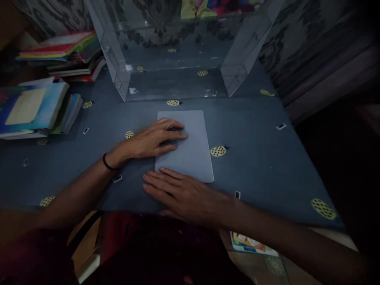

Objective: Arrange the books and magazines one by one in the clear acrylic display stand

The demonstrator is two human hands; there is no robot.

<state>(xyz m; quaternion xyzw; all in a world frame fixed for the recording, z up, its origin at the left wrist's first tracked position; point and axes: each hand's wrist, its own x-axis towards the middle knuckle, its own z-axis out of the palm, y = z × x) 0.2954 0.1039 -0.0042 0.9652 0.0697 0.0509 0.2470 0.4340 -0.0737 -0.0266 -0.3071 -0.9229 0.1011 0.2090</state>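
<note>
A pale, flat rectangular item (194, 154) with rounded corners lies on the dark blue tablecloth, like a closed notebook or thin booklet; its exact kind does not show. My left hand (158, 138) rests on its left half, palm down, fingers stretched out and slightly apart. My right hand (178, 192) lies flat along its near edge, fingers extended to the left, the fingertips reaching past its lower left corner. Neither hand grips anything. A black band (108, 163) circles my left wrist.
Behind the pale item stands a clear acrylic shelf (237, 77), with something colourful (219, 8) on its upper level. Stacked books (32, 105) lie at the left, with another pile (74, 55) behind. A colourful book (252, 243) sits below the table's near edge.
</note>
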